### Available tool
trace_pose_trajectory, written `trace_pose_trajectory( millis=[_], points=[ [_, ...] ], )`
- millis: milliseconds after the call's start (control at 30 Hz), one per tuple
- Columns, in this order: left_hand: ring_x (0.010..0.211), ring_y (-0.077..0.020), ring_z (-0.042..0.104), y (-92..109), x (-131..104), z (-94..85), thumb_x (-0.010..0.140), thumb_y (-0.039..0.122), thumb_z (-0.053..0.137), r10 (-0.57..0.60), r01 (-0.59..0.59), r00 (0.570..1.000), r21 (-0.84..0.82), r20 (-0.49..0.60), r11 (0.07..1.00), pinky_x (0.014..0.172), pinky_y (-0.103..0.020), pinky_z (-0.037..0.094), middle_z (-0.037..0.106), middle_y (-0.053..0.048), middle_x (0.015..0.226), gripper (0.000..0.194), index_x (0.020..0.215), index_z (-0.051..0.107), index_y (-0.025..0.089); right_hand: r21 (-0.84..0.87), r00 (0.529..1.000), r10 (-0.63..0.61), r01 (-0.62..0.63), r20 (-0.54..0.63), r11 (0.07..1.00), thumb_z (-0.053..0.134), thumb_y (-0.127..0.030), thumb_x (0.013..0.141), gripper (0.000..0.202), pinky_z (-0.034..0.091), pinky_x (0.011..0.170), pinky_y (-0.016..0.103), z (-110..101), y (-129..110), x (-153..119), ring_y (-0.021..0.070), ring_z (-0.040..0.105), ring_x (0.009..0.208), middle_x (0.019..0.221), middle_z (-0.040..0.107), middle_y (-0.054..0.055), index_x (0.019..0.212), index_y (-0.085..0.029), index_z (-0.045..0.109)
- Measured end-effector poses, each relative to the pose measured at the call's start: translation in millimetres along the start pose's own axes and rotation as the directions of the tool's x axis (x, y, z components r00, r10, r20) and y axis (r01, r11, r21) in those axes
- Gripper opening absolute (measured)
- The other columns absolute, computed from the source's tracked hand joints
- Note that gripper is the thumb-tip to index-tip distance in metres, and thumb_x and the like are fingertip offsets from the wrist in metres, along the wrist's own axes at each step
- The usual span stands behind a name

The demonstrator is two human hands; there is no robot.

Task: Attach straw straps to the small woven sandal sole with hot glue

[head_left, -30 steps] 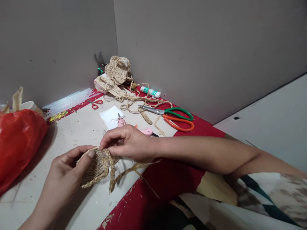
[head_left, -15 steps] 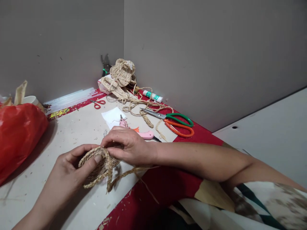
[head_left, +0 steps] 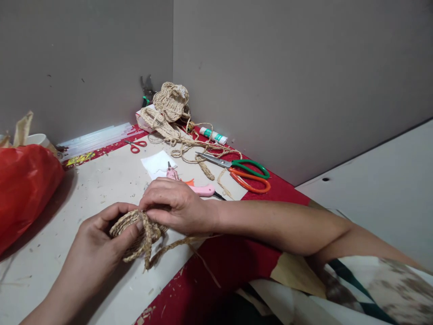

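Note:
A small piece of coiled, braided straw [head_left: 130,222] is held just above the board. My left hand [head_left: 101,234] grips its left side, thumb on the near face and fingers behind. At its upper right edge, my right hand [head_left: 177,203] pinches the braid, fingers curled and pressed together. One braided strand [head_left: 148,241] crosses the front of the piece and hangs below it, and a loose tail [head_left: 176,245] runs right beneath my right wrist. Just behind my right hand lies a pink glue gun [head_left: 204,190], partly covered by that hand.
Large scissors [head_left: 248,174] with green and orange handles lie at the right. Behind are straw cords [head_left: 165,128], a woven straw piece [head_left: 171,101], a glue tube [head_left: 213,135], small red scissors [head_left: 137,146] and clear sticks [head_left: 98,139]. A red bag [head_left: 27,189] stands left.
The straw piece has tilted slightly between my hands, and its front strand has shifted left and hangs more upright. Both hands keep their hold. The whole view has shifted a little.

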State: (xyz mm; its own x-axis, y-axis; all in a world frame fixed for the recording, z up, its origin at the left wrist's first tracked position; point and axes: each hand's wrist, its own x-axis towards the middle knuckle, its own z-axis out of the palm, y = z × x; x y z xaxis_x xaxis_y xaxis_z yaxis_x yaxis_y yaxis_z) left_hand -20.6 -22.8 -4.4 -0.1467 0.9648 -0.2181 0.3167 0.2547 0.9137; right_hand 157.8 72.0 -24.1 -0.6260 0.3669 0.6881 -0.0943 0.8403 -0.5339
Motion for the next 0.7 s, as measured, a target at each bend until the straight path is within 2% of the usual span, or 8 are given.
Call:
trace_pose_trajectory(
  millis=[300,400,567,633,700],
  points=[
    [0.052,-0.0128,0.053,4,0,2.5,0.06,0.036,0.082,-0.025,0.025,1.0,-0.062,0.009,0.998,0.047,-0.021,0.042,0.065,0.002,0.062,0.038,0.093,0.073,0.022,-0.06,0.993,-0.008,0.015,0.116,0.998,0.053,-0.014,0.089,0.011,0.048,0.083,0.029,-7,3,1,0.0135,0.06,0.087,0.089,0.067,0.006,0.091,-0.016,0.063],
    [0.054,-0.0141,0.057,5,2,0.9,0.058,0.038,0.083,-0.038,0.042,0.999,-0.112,0.037,0.993,0.049,-0.023,0.046,0.068,0.0,0.066,0.037,0.09,0.073,0.023,-0.06,0.994,-0.02,0.027,0.111,0.998,0.051,-0.015,0.09,0.012,0.047,0.084,0.03,-13,2,3,0.0133,0.06,0.085,0.087,0.068,0.005,0.09,-0.016,0.063],
    [0.061,-0.016,0.061,-4,12,-4.3,0.063,0.043,0.081,-0.099,0.112,0.991,-0.156,0.088,0.981,0.056,-0.026,0.05,0.072,-0.002,0.076,0.038,0.094,0.072,0.023,0.12,0.99,0.082,-0.096,0.119,0.988,0.056,-0.011,0.085,0.008,0.048,0.076,0.026,-27,-6,3,0.0104,0.059,0.076,0.083,0.068,0.003,0.087,-0.014,0.063],
    [0.071,-0.0187,0.064,-6,14,-6.9,0.063,0.045,0.08,-0.074,0.077,0.997,-0.113,0.035,0.991,0.064,-0.028,0.051,0.073,-0.003,0.085,0.043,0.099,0.071,0.024,0.17,0.984,0.108,-0.133,0.145,0.976,0.057,-0.01,0.084,0.008,0.047,0.071,0.024,-32,-10,2,0.0093,0.058,0.074,0.083,0.068,0.002,0.087,-0.014,0.063],
    [0.084,-0.021,0.065,-4,12,-9.6,0.064,0.047,0.079,0.0,-0.002,0.997,-0.024,-0.083,1.0,0.075,-0.03,0.051,0.074,-0.003,0.094,0.044,0.101,0.071,0.025,0.172,0.984,0.104,-0.128,0.143,0.977,0.057,-0.01,0.084,0.008,0.047,0.069,0.023,-34,-14,1,0.0092,0.057,0.074,0.084,0.067,0.004,0.088,-0.012,0.064]
  ],
)
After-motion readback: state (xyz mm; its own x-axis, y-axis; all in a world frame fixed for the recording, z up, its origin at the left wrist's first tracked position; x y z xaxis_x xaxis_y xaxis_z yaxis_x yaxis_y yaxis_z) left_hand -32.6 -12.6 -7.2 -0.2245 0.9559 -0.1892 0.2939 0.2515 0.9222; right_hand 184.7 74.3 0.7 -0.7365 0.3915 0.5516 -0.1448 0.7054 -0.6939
